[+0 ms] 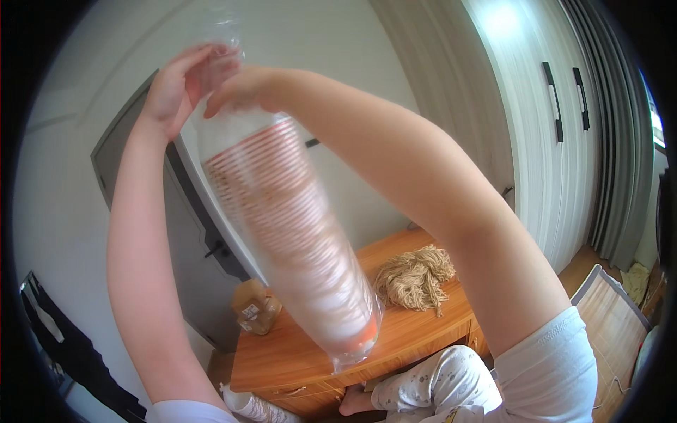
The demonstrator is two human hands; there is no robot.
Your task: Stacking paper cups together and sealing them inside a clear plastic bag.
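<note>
Above the desk (416, 331), your left hand (182, 83) and right hand (245, 86), closed, hold a clear bag (224, 130) of stacked cups (289, 204).

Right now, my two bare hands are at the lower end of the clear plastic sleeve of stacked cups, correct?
Not the lower end: the head view shows your bare left hand and right hand at the upper end of the clear plastic sleeve of stacked cups.

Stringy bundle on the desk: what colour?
The stringy bundle is tan, best seen in the head view.
</note>
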